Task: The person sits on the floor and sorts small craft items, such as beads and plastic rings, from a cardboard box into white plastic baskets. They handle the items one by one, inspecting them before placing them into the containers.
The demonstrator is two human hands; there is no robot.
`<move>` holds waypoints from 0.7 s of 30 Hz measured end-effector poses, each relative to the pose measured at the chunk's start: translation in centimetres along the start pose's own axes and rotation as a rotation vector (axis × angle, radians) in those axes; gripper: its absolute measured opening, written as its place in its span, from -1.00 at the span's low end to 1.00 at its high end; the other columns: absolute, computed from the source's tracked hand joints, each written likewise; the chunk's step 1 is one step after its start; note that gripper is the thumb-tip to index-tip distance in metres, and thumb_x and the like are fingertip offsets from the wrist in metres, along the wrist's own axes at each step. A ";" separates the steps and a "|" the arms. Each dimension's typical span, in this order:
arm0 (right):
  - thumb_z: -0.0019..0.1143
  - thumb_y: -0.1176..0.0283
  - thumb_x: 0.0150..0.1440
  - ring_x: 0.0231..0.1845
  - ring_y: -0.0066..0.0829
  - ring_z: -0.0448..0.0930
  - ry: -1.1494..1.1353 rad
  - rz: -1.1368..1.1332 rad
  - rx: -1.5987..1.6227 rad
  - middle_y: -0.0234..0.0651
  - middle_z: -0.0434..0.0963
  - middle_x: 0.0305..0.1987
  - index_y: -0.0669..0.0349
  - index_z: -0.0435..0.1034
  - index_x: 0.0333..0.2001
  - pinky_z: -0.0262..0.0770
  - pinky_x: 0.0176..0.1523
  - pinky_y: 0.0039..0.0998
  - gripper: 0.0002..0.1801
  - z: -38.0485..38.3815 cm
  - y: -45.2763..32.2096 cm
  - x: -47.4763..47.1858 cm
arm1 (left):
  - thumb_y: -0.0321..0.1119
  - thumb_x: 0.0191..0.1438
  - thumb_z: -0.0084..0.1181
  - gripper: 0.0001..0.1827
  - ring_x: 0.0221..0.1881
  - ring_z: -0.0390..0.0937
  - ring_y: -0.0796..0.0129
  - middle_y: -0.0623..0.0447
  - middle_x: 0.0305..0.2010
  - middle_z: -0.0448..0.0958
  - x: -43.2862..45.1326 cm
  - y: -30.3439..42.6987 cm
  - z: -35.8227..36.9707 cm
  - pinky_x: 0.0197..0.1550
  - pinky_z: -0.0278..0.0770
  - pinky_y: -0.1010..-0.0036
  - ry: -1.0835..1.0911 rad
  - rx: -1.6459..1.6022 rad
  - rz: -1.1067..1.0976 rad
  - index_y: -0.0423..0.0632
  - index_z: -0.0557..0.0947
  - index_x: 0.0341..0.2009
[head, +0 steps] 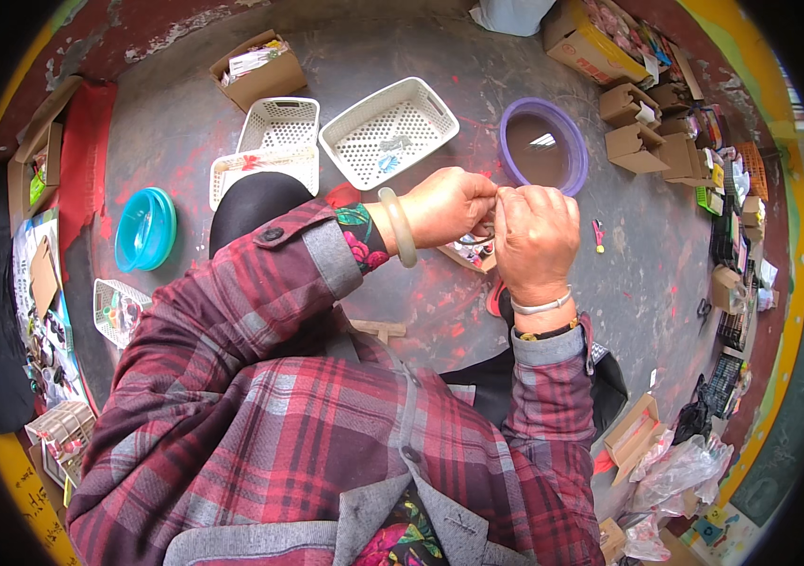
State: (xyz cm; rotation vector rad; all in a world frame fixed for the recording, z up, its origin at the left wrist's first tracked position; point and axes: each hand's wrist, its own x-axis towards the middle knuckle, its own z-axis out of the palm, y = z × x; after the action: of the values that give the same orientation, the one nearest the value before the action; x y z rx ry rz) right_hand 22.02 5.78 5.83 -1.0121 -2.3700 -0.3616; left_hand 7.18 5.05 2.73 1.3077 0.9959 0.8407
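Both hands meet in front of me at the centre right. My left hand (448,206), with a pale bangle at the wrist, has its thumb and fingers pinched together. Against its fingertips rests my right hand (540,237), curled, with a silver bracelet. Between them is something small and dark, partly a thin curved band; the fingers hide most of it, and I cannot tell what it is. Below the hands, a small container (471,253) with little items is mostly covered. Beyond them stand a white perforated plastic basket (437,106) and a purple basin (581,141) of murky liquid.
More white baskets (278,106) and a cardboard box (267,83) stand at the upper left, teal basins (146,230) at the left. Cardboard boxes (639,148), crates and plastic bags (681,474) line the right side. A small pink-and-yellow item (598,237) lies on the floor.
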 end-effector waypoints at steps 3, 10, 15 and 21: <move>0.02 0.44 -0.20 -0.45 -0.40 0.39 -0.044 -0.014 -0.009 -0.41 0.36 -0.55 0.16 0.34 -0.56 0.26 -0.33 -0.38 -0.93 -0.2 0.0 0.0 | -0.44 0.12 -0.12 -0.76 -0.41 0.50 0.45 -0.02 -0.43 0.54 -0.1 0.2 0.0 -0.33 0.50 0.56 0.000 0.086 0.029 -0.31 0.50 -0.18; 0.09 0.47 -0.21 -0.43 -0.36 0.40 0.065 0.156 0.191 -0.40 0.38 -0.54 0.15 0.34 -0.56 0.29 -0.32 -0.33 -0.92 -0.2 1.1 -0.2 | -0.44 0.12 -0.11 -0.77 -0.42 0.48 0.46 0.00 -0.45 0.54 0.1 0.8 0.4 -0.31 0.49 0.56 0.001 0.024 0.055 -0.29 0.51 -0.18; 0.07 0.64 -0.18 -0.49 -0.59 0.45 0.117 0.616 0.693 -0.40 0.42 -0.55 0.27 0.39 -0.53 0.35 -0.36 -0.59 -0.93 -1.1 1.7 -0.4 | -0.41 0.14 -0.13 -0.75 -0.31 0.48 0.47 -0.02 -0.31 0.53 0.6 0.3 0.4 -0.23 0.50 0.56 -0.020 -0.153 -0.055 -0.28 0.51 -0.16; 0.05 0.56 0.00 -0.46 -0.69 0.38 0.271 1.042 1.342 -0.44 0.45 -0.49 0.31 0.41 -0.40 0.29 -0.30 -0.68 -0.94 -2.1 7.1 -2.8 | -0.40 0.14 -0.11 -0.75 -0.17 0.48 0.37 -0.06 -0.16 0.48 0.8 0.8 0.0 -0.15 0.50 0.58 -0.059 -0.573 -0.188 -0.28 0.49 -0.15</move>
State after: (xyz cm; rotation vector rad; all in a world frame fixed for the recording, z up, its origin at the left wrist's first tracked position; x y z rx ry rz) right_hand 29.60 8.10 6.25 -1.1162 -1.0548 1.1990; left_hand 7.49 5.87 3.45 0.7333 0.7402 0.8544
